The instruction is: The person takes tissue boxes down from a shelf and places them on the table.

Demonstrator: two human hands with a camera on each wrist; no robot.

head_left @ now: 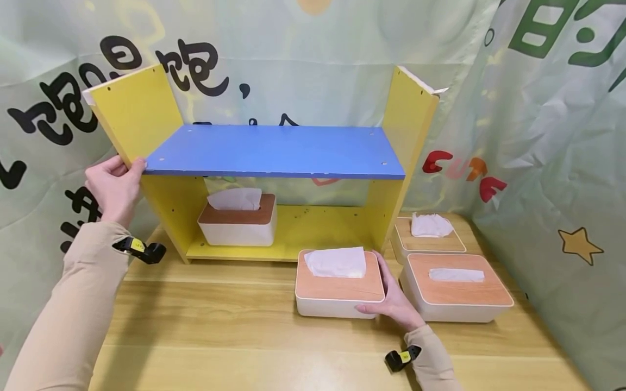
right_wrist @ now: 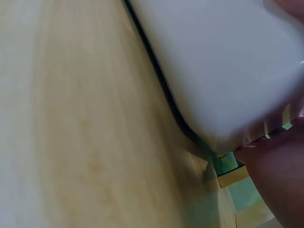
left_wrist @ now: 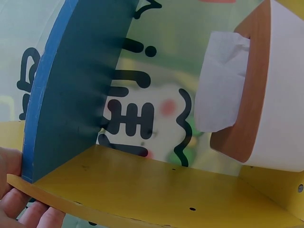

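Note:
My left hand (head_left: 113,184) grips the front edge of the left side panel of a yellow and blue shelf (head_left: 274,149). Its thumb lies by the end of the blue board, and in the left wrist view its fingers (left_wrist: 35,213) curl round the outside of the panel. In front of the shelf's lower right, my right hand (head_left: 395,298) holds a white tissue box (head_left: 337,309) with a wooden lid by its right end. A tissue sticks up from the lid. The right wrist view shows the box's white wall (right_wrist: 223,71) close up, just over the table.
Inside the shelf's lower compartment, at the left, stands another tissue box (head_left: 238,234). Two more, a larger tissue box (head_left: 457,312) and one behind it (head_left: 430,247), stand right of the shelf. A printed cloth (head_left: 538,163) hangs behind and beside the wooden table (head_left: 244,336).

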